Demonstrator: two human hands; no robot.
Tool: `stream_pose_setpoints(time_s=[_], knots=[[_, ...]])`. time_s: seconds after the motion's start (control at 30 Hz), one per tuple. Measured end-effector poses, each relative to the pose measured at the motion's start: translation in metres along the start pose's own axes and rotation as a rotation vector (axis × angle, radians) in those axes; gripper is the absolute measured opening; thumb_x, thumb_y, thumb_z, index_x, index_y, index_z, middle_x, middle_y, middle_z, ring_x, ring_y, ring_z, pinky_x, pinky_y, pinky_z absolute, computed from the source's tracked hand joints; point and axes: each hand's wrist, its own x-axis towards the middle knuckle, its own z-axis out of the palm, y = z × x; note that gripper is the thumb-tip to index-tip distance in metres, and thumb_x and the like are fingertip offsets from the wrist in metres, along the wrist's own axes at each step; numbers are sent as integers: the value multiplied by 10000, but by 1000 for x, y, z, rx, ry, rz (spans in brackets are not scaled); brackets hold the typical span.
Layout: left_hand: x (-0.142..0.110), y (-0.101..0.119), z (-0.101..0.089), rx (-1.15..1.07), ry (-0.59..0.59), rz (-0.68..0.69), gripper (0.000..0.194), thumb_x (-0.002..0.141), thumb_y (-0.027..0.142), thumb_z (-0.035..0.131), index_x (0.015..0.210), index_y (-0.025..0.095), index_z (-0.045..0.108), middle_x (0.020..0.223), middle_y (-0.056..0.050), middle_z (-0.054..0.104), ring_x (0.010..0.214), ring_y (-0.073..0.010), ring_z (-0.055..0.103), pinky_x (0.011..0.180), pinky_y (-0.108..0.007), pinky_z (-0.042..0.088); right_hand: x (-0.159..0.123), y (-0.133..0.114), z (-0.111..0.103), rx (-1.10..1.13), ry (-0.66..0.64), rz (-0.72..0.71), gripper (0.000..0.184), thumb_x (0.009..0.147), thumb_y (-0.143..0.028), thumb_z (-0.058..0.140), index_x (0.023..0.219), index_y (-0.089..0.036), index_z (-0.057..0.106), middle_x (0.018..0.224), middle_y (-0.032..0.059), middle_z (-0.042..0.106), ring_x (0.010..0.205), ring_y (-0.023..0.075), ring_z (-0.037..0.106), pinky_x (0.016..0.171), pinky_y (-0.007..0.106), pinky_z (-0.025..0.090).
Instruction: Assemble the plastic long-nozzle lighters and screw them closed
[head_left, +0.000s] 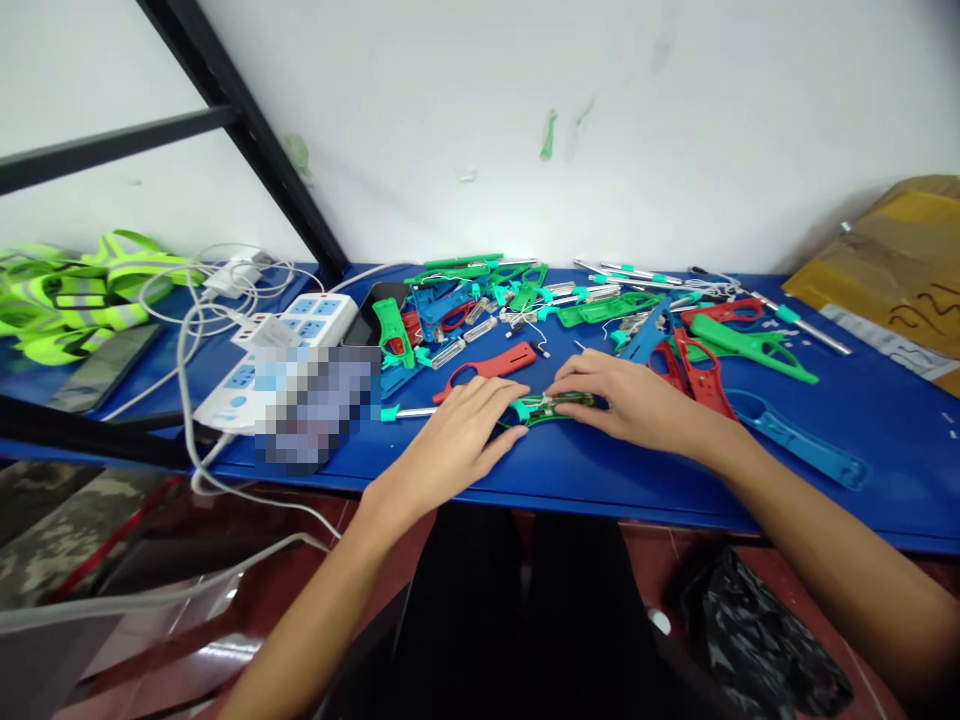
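Observation:
Low over the blue table, both my hands are on a partly open green long-nozzle lighter. Its metal tube, with a turquoise tip, points out to the left beneath my left hand. The fingers of that hand close around the front of the green casing, by a turquoise collar. At the rear, my right hand pinches the lighter where a clear inner part shows; the fingertips hide some of it. A red lighter casing lies just behind my hands.
Green, red and blue casings, clear tanks and metal tubes are heaped along the wall. A white power strip with cables and a pixelated object lie left. A blue casing and a taped cardboard box are right.

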Motion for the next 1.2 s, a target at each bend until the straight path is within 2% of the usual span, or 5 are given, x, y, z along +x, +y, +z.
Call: stream_pose_setpoints(time_s=[0.13,0.4,0.53,0.83,1.2], knots=[[4,-1,7,4,42,11,332,1149,393,538,1426,230,620,1449,-103,678,1322,-288,623,1168,-478,487,-1,-1,-1,-109,0,-20,281,1118,-338,586,1258,-239,809,1184,95,771,1119,267,727,1148,490,535],[3,-6,12,-47,66,-26,329,1143,365,569,1448,251,615,1448,-90,671,1323,-277,615,1171,-472,480,0,-1,1,-380,10,-140,320,1130,-209,535,1298,-204,808,1183,106,800,1062,257,691,854,370,624],[2,-10,14,-127,139,-54,286,1110,361,648,1371,248,626,1390,-77,712,1311,-263,639,1167,-456,491,0,-1,4,-442,34,-178,320,1120,-181,536,1287,-201,808,1175,114,807,1051,266,668,834,362,609],[4,-8,16,-105,182,-67,215,1063,347,722,1236,228,673,1306,-75,719,1259,-262,632,1152,-458,486,0,3,7,-317,118,-232,335,1133,-208,504,1327,-178,776,1217,134,795,1114,280,688,1065,468,573],[2,-20,21,-163,333,-57,292,922,324,892,1081,215,673,1169,-63,752,1126,-254,717,1009,-420,577,2,14,9,-120,74,-270,386,1125,-189,477,1295,-266,814,1238,110,782,1114,262,691,1073,487,552]])
